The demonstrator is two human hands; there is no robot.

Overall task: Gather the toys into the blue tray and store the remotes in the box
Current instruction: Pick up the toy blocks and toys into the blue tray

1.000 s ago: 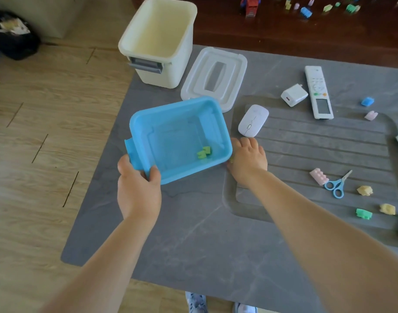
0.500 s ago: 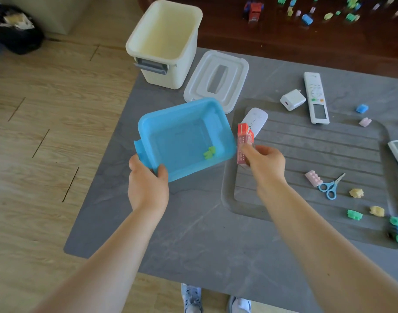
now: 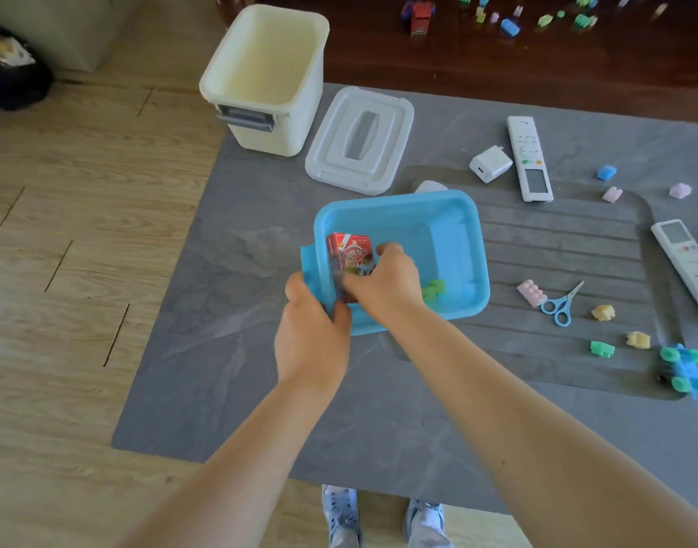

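Now the right hand (image 3: 383, 284), gripping the red carton (image 3: 349, 255) lifted half a second ago, lowers it into the blue tray (image 3: 454, 215), which the left hand (image 3: 313, 342) steadies by its near rim, adding a second item beside the green toy (image 3: 434, 288).

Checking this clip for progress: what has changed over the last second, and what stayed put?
The right hand picked up a red carton beside the blue tray and carried it left into the tray, where it still grips it. The left hand kept holding the tray's near corner. The green block stayed in the tray; the remotes, scissors and white box did not move.
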